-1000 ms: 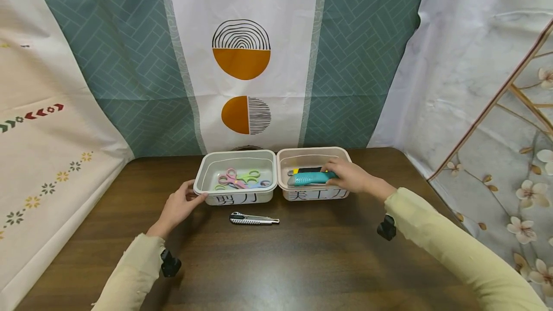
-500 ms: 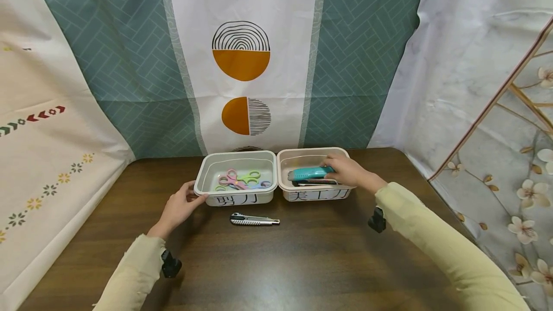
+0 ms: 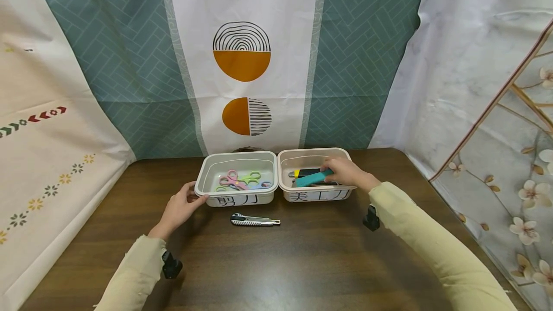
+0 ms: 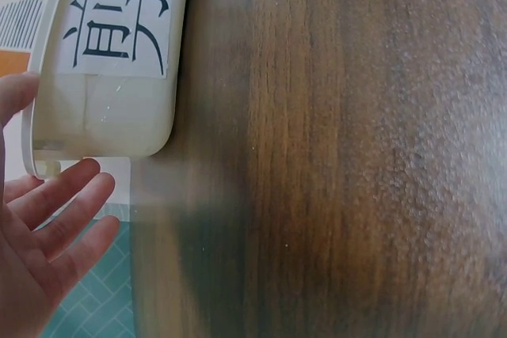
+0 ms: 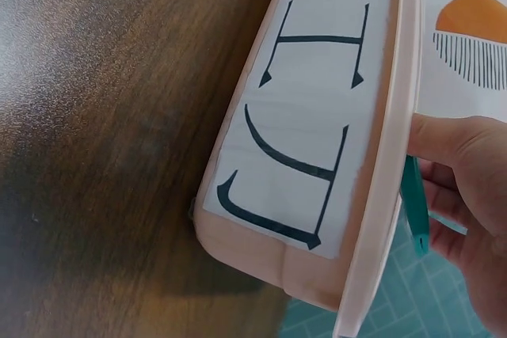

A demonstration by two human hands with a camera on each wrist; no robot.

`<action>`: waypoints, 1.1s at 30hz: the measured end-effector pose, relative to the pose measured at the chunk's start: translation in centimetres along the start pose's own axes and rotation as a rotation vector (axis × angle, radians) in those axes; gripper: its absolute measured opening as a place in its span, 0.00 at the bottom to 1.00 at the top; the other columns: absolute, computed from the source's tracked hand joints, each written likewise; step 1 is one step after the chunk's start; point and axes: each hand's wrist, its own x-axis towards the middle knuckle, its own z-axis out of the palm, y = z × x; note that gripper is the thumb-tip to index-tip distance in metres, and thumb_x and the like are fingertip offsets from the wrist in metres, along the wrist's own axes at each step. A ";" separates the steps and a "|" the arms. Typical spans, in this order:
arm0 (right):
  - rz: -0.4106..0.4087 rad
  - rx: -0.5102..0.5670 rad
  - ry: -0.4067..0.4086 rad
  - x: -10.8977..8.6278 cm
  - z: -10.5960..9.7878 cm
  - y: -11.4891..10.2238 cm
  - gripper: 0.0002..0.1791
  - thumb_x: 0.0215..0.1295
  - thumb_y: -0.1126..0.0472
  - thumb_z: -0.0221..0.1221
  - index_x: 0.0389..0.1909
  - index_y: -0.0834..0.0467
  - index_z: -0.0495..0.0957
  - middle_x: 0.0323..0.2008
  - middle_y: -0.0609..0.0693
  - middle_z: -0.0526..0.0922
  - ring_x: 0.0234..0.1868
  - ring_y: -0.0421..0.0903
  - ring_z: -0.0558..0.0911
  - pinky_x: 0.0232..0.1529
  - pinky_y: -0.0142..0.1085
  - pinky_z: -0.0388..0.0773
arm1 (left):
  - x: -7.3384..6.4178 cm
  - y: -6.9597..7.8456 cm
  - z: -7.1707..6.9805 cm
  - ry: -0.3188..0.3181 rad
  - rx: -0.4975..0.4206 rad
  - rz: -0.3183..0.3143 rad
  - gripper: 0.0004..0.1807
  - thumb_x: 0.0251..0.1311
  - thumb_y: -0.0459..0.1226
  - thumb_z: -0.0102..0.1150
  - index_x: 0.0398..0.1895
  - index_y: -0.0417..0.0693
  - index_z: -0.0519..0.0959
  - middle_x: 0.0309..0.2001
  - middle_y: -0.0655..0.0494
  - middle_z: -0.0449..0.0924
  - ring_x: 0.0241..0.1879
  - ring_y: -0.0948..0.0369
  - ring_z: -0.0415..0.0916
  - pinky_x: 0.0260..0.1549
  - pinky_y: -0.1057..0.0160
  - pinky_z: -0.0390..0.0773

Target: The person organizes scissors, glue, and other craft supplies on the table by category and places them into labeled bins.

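My right hand (image 3: 343,172) grips a teal utility knife (image 3: 312,179) by one end, over the pinkish container (image 3: 317,155). Under it in that container lie a yellow-and-black utility knife (image 3: 298,173) and another dark one, partly covered. In the right wrist view the teal knife (image 5: 414,207) shows between thumb and fingers behind the rim. My left hand (image 3: 179,208) rests at the near left corner of the grey-white container (image 3: 239,157), thumb at the rim, other fingers loosely spread along its side (image 4: 95,116). Pink, green and blue scissors (image 3: 237,181) lie inside it.
A silver-and-black utility knife (image 3: 255,220) lies on the brown wooden table (image 3: 276,263) in front of the containers. Both containers stand side by side and carry labels with Chinese characters. A patterned curtain (image 3: 242,71) hangs close behind them.
The teal knife has moved slightly within the right container and now tilts, its left end lower. My right forearm has shifted left. The left hand stays at its corner.
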 end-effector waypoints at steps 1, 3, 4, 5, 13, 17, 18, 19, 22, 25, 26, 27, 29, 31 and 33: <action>0.008 0.003 -0.006 0.1 0.1 0.1 0.14 0.48 0.63 0.66 0.37 0.65 0.80 0.34 0.54 0.80 0.38 0.51 0.78 0.39 0.42 0.74 | 0.0 0.0 0.0 0.003 -0.001 0.004 0.34 0.57 0.48 0.57 0.60 0.35 0.62 0.44 0.38 0.78 0.42 0.49 0.77 0.40 0.51 0.75; 0.020 0.005 -0.017 0.2 0.2 0.1 0.13 0.48 0.62 0.67 0.35 0.64 0.81 0.34 0.54 0.80 0.37 0.51 0.78 0.39 0.42 0.74 | 0.0 -0.1 0.1 0.005 -0.004 0.012 0.34 0.56 0.48 0.57 0.59 0.36 0.62 0.43 0.38 0.78 0.41 0.49 0.77 0.40 0.51 0.75; 0.025 0.006 -0.020 0.2 0.3 0.2 0.13 0.48 0.62 0.67 0.35 0.64 0.81 0.34 0.53 0.81 0.37 0.51 0.79 0.39 0.42 0.74 | 0.0 -0.1 0.1 0.005 -0.006 0.013 0.34 0.56 0.47 0.58 0.59 0.36 0.62 0.43 0.38 0.78 0.41 0.49 0.77 0.40 0.51 0.74; 0.027 0.006 -0.022 0.3 0.3 0.2 0.13 0.47 0.62 0.67 0.34 0.64 0.81 0.33 0.53 0.81 0.36 0.51 0.79 0.38 0.42 0.74 | 0.0 -0.2 0.1 0.004 -0.008 0.014 0.34 0.56 0.47 0.58 0.59 0.36 0.62 0.44 0.38 0.78 0.41 0.49 0.78 0.40 0.50 0.74; -0.001 -0.001 -0.008 0.5 0.8 0.5 0.11 0.45 0.62 0.69 0.30 0.63 0.82 0.30 0.51 0.82 0.32 0.50 0.80 0.33 0.39 0.75 | 0.1 -0.2 0.1 0.008 -0.013 0.010 0.34 0.56 0.48 0.58 0.59 0.36 0.62 0.44 0.38 0.78 0.41 0.49 0.78 0.40 0.51 0.74; -0.005 -0.003 -0.002 0.7 1.1 0.7 0.10 0.45 0.62 0.69 0.29 0.62 0.82 0.29 0.50 0.82 0.30 0.47 0.79 0.32 0.38 0.75 | 0.1 -0.1 0.1 0.007 -0.016 0.010 0.34 0.56 0.47 0.58 0.59 0.36 0.62 0.44 0.38 0.78 0.41 0.49 0.78 0.40 0.51 0.75; -0.002 -0.001 -0.001 0.7 1.2 0.7 0.10 0.45 0.62 0.69 0.29 0.62 0.82 0.29 0.50 0.82 0.30 0.47 0.79 0.32 0.38 0.74 | 0.0 -0.1 0.1 0.006 -0.018 0.009 0.33 0.56 0.47 0.58 0.59 0.36 0.62 0.44 0.37 0.78 0.41 0.49 0.78 0.40 0.51 0.75; -0.001 0.001 0.000 0.7 1.2 0.7 0.10 0.44 0.62 0.69 0.29 0.61 0.82 0.29 0.50 0.82 0.30 0.47 0.79 0.32 0.38 0.74 | 0.0 0.0 0.1 0.005 -0.018 0.008 0.33 0.56 0.47 0.58 0.59 0.36 0.62 0.44 0.37 0.78 0.41 0.49 0.77 0.40 0.51 0.75; 0.012 0.015 -0.001 0.8 1.1 0.6 0.10 0.44 0.62 0.69 0.29 0.61 0.82 0.29 0.50 0.82 0.30 0.48 0.79 0.32 0.37 0.74 | 0.0 0.0 0.0 0.003 -0.019 0.002 0.34 0.56 0.47 0.58 0.59 0.36 0.62 0.44 0.37 0.78 0.42 0.49 0.77 0.40 0.51 0.75; 0.028 0.021 -0.002 0.8 1.1 0.5 0.11 0.45 0.62 0.68 0.31 0.62 0.82 0.30 0.51 0.82 0.31 0.49 0.79 0.33 0.38 0.74 | 0.0 0.0 0.0 0.003 -0.020 -0.003 0.34 0.56 0.47 0.58 0.59 0.36 0.62 0.44 0.37 0.78 0.42 0.49 0.77 0.39 0.51 0.75; 0.036 0.026 -0.004 0.8 1.0 0.4 0.12 0.46 0.62 0.68 0.32 0.63 0.82 0.31 0.51 0.82 0.32 0.50 0.79 0.33 0.38 0.75 | 0.0 0.0 0.0 0.004 -0.020 -0.004 0.34 0.56 0.48 0.58 0.59 0.36 0.62 0.44 0.37 0.78 0.42 0.49 0.77 0.39 0.51 0.75; 0.042 0.028 -0.002 0.8 1.0 0.4 0.13 0.46 0.62 0.68 0.33 0.63 0.82 0.32 0.52 0.82 0.33 0.50 0.80 0.35 0.39 0.75 | 0.0 0.0 0.0 0.005 -0.021 -0.005 0.34 0.56 0.48 0.58 0.59 0.36 0.62 0.44 0.37 0.78 0.42 0.49 0.77 0.39 0.51 0.75; 0.050 0.040 0.003 0.8 0.8 0.3 0.15 0.47 0.62 0.68 0.36 0.65 0.81 0.34 0.55 0.82 0.36 0.52 0.80 0.38 0.42 0.76 | 0.0 -0.1 0.1 0.006 -0.022 -0.005 0.34 0.56 0.48 0.58 0.59 0.36 0.62 0.44 0.37 0.78 0.42 0.49 0.78 0.39 0.51 0.75; 0.048 0.049 0.013 0.8 0.7 0.3 0.16 0.48 0.63 0.67 0.38 0.66 0.80 0.37 0.57 0.82 0.39 0.52 0.80 0.41 0.44 0.75 | 0.1 -0.2 0.0 0.006 -0.020 -0.003 0.34 0.56 0.48 0.58 0.59 0.36 0.62 0.44 0.37 0.78 0.42 0.49 0.77 0.40 0.51 0.75; 0.044 0.055 0.022 0.9 0.5 0.4 0.17 0.48 0.63 0.67 0.39 0.66 0.79 0.38 0.57 0.82 0.41 0.53 0.80 0.42 0.45 0.75 | 0.1 -0.3 0.0 0.007 -0.021 -0.002 0.34 0.56 0.48 0.58 0.59 0.36 0.62 0.44 0.37 0.78 0.42 0.49 0.77 0.40 0.51 0.75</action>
